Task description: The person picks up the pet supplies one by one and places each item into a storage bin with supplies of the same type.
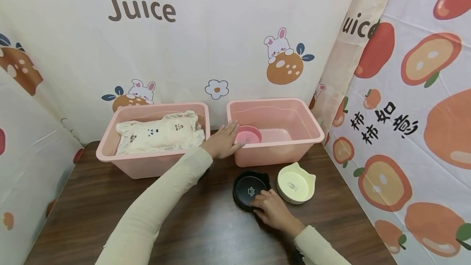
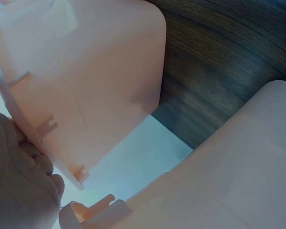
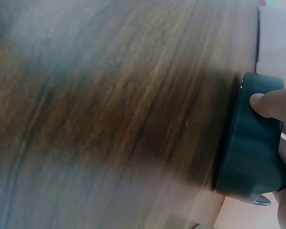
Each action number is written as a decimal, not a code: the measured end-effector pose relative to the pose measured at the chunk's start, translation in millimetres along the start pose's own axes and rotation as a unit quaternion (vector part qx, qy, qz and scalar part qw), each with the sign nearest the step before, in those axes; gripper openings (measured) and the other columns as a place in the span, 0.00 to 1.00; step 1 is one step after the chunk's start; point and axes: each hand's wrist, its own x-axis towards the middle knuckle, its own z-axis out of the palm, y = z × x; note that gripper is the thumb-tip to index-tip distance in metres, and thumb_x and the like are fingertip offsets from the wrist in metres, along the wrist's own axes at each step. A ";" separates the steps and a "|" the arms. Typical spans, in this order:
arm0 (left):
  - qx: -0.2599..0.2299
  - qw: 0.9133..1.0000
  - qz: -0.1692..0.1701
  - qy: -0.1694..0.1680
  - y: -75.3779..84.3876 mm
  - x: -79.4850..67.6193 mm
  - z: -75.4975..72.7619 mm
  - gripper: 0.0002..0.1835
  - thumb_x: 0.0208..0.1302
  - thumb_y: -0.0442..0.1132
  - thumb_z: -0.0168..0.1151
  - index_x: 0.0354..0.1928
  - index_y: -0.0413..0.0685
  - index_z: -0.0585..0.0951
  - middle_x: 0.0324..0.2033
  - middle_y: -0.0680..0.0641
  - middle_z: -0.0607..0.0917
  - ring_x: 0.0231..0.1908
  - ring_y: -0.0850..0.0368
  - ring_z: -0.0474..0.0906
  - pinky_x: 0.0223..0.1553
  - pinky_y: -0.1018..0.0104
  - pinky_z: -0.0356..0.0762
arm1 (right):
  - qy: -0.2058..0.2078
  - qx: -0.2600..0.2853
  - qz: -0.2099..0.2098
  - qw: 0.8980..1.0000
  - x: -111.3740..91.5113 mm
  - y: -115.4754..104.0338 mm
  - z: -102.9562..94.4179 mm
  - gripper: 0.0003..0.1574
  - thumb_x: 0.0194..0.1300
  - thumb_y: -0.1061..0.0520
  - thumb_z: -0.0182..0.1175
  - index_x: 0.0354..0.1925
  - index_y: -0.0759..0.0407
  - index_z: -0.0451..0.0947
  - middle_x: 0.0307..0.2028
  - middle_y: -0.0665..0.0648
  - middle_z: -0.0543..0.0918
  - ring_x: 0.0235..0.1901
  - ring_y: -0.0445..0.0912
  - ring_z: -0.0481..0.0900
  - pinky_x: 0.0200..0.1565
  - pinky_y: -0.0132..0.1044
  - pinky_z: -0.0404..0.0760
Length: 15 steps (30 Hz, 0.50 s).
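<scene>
My right hand (image 1: 275,212) pinches the near rim of a black cat-eared pet bowl (image 1: 247,187) with a paw print inside. In the right wrist view the thumb (image 3: 263,106) lies on the outer wall of the black bowl (image 3: 252,148). A pale yellow cat-eared bowl (image 1: 290,177) with a fish-bone print stands just right of it. My left hand (image 1: 223,141) rests, fingers extended, on the left rim of the right pink bin (image 1: 279,150). Inside that bin, at its left end, sits a pink bowl (image 1: 254,131).
Another pink bin (image 1: 143,165) stands to the left, holding a frilled cream pillow (image 1: 158,134) with small animal prints. A narrow gap separates the bins. Printed curtains (image 1: 228,32) hang behind and beside the dark wooden table (image 1: 206,232).
</scene>
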 end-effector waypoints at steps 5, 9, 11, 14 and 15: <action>0.000 1.000 0.002 -0.001 0.3 0.4 -0.5 0.41 0.73 0.60 0.37 0.75 0.38 0.45 0.75 0.40 0.43 0.74 0.45 0.38 0.72 0.51 0.41 | 0.006 0.014 -0.012 1.000 -3.2 -2.8 -8.9 0.12 0.47 0.57 0.74 0.35 0.47 0.87 0.29 0.40 0.81 0.29 0.38 0.70 0.33 0.31 0.62; 0.005 1.000 0.002 -0.003 -0.1 0.4 -0.3 0.41 0.73 0.62 0.35 0.75 0.39 0.44 0.75 0.40 0.43 0.74 0.45 0.38 0.72 0.52 0.41 | 0.020 0.012 -0.024 0.999 -4.7 -5.4 -17.9 0.13 0.46 0.57 0.75 0.34 0.48 0.87 0.28 0.40 0.81 0.29 0.38 0.70 0.33 0.32 0.63; 0.005 1.000 0.002 -0.003 -0.5 0.3 -0.3 0.42 0.73 0.62 0.34 0.75 0.39 0.44 0.75 0.40 0.43 0.74 0.45 0.38 0.72 0.52 0.41 | 0.030 0.006 -0.033 0.999 -5.1 -6.8 -24.1 0.14 0.45 0.56 0.76 0.34 0.47 0.87 0.27 0.40 0.80 0.29 0.37 0.70 0.34 0.32 0.64; 0.004 1.000 0.003 -0.001 -1.0 0.9 0.3 0.41 0.73 0.61 0.35 0.75 0.38 0.45 0.75 0.40 0.43 0.74 0.44 0.39 0.72 0.51 0.42 | 0.044 -0.007 -0.050 0.998 -5.5 -8.6 -36.7 0.14 0.43 0.56 0.76 0.33 0.47 0.86 0.26 0.39 0.79 0.29 0.38 0.70 0.34 0.32 0.65; 0.002 1.000 0.004 0.000 -1.0 1.1 0.4 0.41 0.73 0.61 0.36 0.75 0.37 0.45 0.75 0.39 0.43 0.74 0.43 0.39 0.72 0.50 0.42 | 0.047 -0.012 -0.055 0.997 -5.8 -9.0 -41.4 0.14 0.43 0.56 0.76 0.33 0.47 0.86 0.26 0.39 0.79 0.29 0.38 0.69 0.34 0.32 0.65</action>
